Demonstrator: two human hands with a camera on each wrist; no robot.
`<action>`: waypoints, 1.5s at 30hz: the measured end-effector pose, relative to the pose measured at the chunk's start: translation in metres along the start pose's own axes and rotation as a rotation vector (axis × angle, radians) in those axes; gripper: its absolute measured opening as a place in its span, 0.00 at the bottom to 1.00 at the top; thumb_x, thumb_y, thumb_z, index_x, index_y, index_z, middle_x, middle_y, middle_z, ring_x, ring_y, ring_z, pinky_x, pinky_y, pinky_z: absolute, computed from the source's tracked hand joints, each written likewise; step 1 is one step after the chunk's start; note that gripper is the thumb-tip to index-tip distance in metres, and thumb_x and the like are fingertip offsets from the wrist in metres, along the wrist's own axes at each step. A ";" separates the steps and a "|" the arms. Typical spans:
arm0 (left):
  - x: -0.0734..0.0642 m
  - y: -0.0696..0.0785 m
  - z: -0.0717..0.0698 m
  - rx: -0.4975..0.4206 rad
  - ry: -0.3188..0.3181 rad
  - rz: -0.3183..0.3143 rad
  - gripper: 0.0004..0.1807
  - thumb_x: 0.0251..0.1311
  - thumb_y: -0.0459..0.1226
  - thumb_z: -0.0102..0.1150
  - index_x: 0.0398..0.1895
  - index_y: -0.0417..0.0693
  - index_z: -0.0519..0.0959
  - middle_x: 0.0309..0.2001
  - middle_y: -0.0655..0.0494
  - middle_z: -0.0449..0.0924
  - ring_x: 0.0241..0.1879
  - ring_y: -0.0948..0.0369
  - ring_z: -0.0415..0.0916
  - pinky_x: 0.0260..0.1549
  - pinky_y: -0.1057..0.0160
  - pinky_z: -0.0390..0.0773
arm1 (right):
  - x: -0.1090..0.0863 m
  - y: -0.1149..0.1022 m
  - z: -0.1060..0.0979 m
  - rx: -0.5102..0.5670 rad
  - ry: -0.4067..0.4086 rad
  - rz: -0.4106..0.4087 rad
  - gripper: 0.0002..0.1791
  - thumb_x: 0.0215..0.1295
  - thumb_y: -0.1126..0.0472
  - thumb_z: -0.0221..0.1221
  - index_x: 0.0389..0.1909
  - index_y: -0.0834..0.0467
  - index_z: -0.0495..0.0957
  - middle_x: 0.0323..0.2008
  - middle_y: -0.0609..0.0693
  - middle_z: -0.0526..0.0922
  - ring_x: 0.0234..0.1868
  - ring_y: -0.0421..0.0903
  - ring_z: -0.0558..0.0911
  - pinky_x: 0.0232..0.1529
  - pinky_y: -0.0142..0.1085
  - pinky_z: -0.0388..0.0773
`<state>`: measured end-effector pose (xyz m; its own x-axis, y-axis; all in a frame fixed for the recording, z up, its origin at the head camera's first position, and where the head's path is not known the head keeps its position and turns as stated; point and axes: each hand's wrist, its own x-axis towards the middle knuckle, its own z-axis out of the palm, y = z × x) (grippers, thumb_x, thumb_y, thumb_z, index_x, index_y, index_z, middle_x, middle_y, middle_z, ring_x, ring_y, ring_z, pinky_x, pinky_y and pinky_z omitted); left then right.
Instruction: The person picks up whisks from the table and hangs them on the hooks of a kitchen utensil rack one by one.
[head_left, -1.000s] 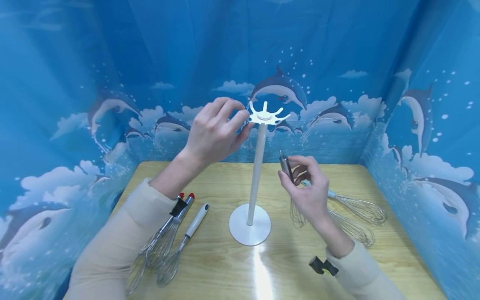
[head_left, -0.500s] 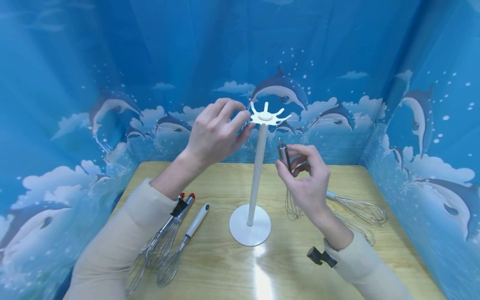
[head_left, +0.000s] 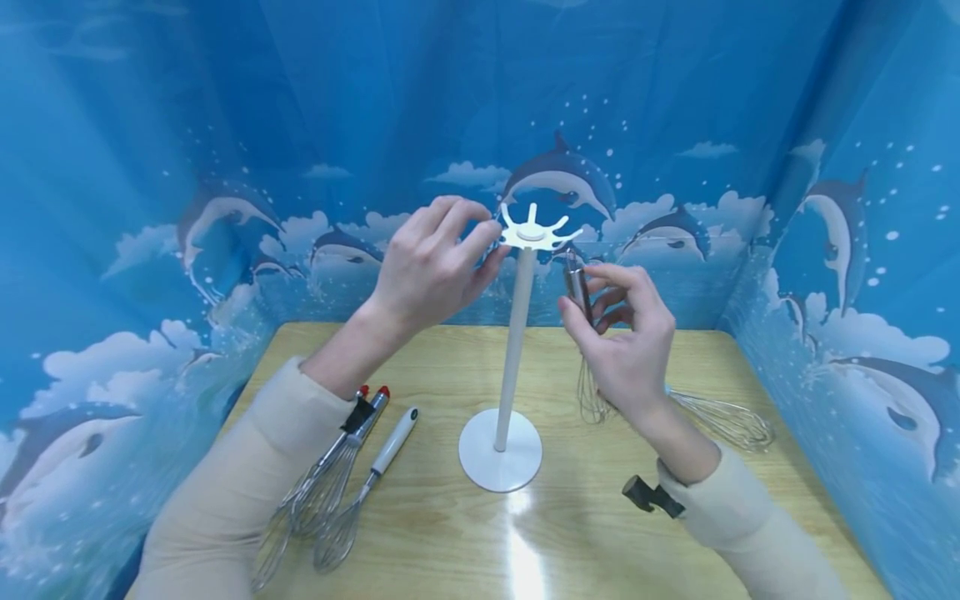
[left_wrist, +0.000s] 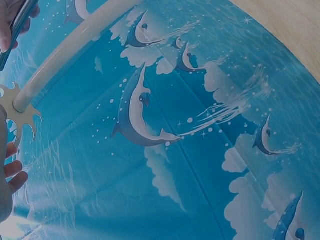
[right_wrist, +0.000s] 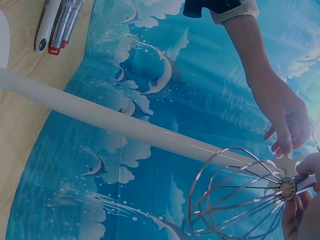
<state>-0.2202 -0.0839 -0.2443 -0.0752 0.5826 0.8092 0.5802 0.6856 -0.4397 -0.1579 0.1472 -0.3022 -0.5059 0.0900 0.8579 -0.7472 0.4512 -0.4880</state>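
A white stand [head_left: 514, 350] with a round base and a crown of curved hooks [head_left: 531, 234] stands mid-table. My left hand [head_left: 433, 265] is at the crown's left side, pinching a hook between thumb and fingers. To the right of the pole, my right hand [head_left: 632, 346] grips a whisk [head_left: 577, 290] by its dark metal handle. Its hanging loop points up, just below and right of the crown's right-hand hook. The wire balloon [right_wrist: 235, 195] hangs downward, large in the right wrist view. In the left wrist view, the left fingers [left_wrist: 16, 172] show beside the crown.
Two red-tipped metal whisks [head_left: 367, 417] and a white-handled whisk [head_left: 394, 442] lie on the wooden table [head_left: 442, 550] at left. Another whisk [head_left: 723, 418] lies at right, partly behind my right forearm. A blue dolphin curtain [head_left: 405, 100] surrounds the table.
My right hand has raised the whisk, bringing its loop up close to the crown's right hook, and shifted slightly right in the last half second. My left hand has stayed in place.
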 end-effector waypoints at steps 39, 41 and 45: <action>-0.001 0.001 0.002 -0.002 0.009 0.000 0.12 0.71 0.45 0.63 0.43 0.44 0.84 0.44 0.46 0.87 0.46 0.49 0.85 0.42 0.56 0.90 | 0.008 0.002 0.003 -0.074 -0.109 -0.018 0.20 0.61 0.69 0.72 0.54 0.66 0.81 0.39 0.64 0.82 0.31 0.33 0.77 0.28 0.17 0.74; -0.001 0.000 0.002 -0.003 0.011 0.000 0.12 0.71 0.45 0.63 0.43 0.44 0.84 0.44 0.46 0.87 0.46 0.49 0.85 0.42 0.56 0.90 | 0.006 0.004 0.005 -0.068 -0.107 -0.012 0.20 0.61 0.69 0.72 0.54 0.66 0.81 0.39 0.64 0.82 0.31 0.34 0.77 0.28 0.17 0.74; -0.001 0.000 0.001 -0.008 0.014 -0.003 0.12 0.71 0.44 0.64 0.43 0.44 0.84 0.44 0.46 0.87 0.46 0.49 0.85 0.42 0.56 0.90 | 0.004 0.006 0.009 -0.043 -0.091 -0.004 0.20 0.61 0.69 0.72 0.54 0.66 0.81 0.39 0.64 0.82 0.31 0.34 0.77 0.28 0.17 0.74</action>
<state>-0.2212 -0.0836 -0.2457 -0.0653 0.5746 0.8158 0.5867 0.6834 -0.4344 -0.1685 0.1425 -0.3034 -0.5419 0.0080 0.8404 -0.7310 0.4890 -0.4759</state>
